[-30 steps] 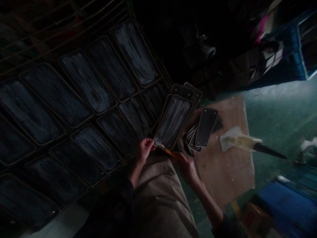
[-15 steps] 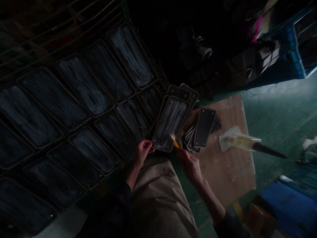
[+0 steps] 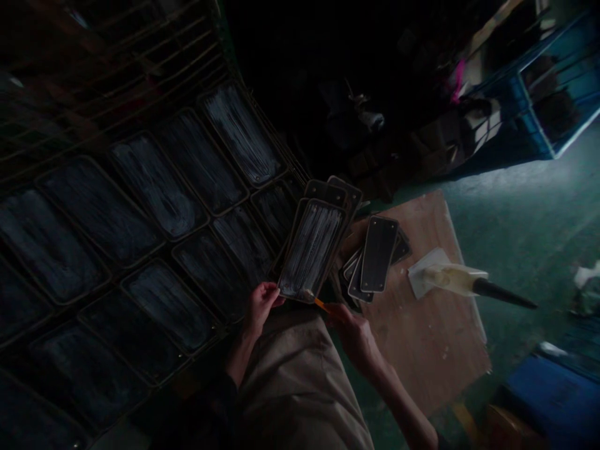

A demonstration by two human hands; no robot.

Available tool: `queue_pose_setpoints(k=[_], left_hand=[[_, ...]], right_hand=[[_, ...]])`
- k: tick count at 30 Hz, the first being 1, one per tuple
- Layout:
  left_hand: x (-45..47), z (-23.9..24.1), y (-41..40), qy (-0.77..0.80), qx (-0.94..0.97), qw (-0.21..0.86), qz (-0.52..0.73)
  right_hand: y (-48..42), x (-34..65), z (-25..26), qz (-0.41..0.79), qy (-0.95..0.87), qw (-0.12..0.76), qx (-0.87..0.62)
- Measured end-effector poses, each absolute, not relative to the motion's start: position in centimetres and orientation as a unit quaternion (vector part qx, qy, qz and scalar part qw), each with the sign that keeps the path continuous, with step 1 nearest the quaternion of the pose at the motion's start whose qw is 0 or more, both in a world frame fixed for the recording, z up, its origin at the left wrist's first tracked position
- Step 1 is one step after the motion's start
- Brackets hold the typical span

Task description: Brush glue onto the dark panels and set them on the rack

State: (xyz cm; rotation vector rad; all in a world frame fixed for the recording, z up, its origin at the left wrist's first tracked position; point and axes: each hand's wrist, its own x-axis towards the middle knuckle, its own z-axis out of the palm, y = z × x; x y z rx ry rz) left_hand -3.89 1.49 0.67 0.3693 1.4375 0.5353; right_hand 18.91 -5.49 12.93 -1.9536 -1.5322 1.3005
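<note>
Coated plate (image 3: 313,244): lies slanting on top of a fanned pile (image 3: 347,187), between the near right side of the wire rack (image 3: 269,134) and the left edge of the wooden board (image 3: 435,356); what bears the pile underneath is hidden.
Left hand (image 3: 259,305): thumb and fingers pinched on the plate's near left corner.
Right hand (image 3: 352,331): closed around the orange handle of the brush (image 3: 320,304), whose bristles meet the plate near its near edge; the two hands are apart.
Weight and stiffness: the plate looks thin, flat and rigid, probably fairly light, unlikely to bend under the brush; its material cannot be told.
Surface: the streaky pale coating looks wet, so likely slippery and easily smeared; the finish seems more delicate than the plate.
Where to hold: the darker rim and corners, best from opposite edges, with fingertips off the streaked middle.
Board's left edge: a loose stack of dark plates (image 3: 379,255), the top one without streaks.
Rack: rows of streaked plates (image 3: 242,134) reaching its near edge.
</note>
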Motion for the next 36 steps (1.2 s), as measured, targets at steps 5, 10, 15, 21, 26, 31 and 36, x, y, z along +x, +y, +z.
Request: queue_pose_setpoints(k=[5, 10, 15, 21, 26, 31, 36], left_hand=[[-3.8, 0.2, 1.7, 0.644, 0.193, 0.704, 0.228], [-3.7, -0.1, 1.8, 0.652, 0.207, 0.698, 0.214], [-3.7, 0.5, 1.7, 0.647, 0.199, 0.699, 0.229], [-3.2, 0.5, 1.5, 0.671, 0.183, 0.683, 0.225], [-2.6, 1.4, 1.4, 0.673, 0.183, 0.688, 0.201], [-2.5, 2.8, 1.2, 0.663, 0.187, 0.695, 0.204], [-2.5, 4.1, 1.4, 0.635, 0.162, 0.727, 0.204]], right_hand=[[-3.2, 21.4, 11.8, 0.43, -0.567, 0.174, -0.681], [0.4, 23.4, 12.0, 0.35, -0.567, 0.229, -0.709], [4.5, 24.3, 12.4, 0.281, -0.624, 0.252, -0.684], [9.3, 24.7, 10.2, 0.24, -0.738, 0.18, -0.605], [10.3, 26.2, 8.4, 0.226, -0.755, 0.15, -0.597], [7.1, 26.5, 9.3, 0.217, -0.722, 0.153, -0.639], [2.2, 24.6, 11.5, 0.28, -0.667, 0.189, -0.663]])
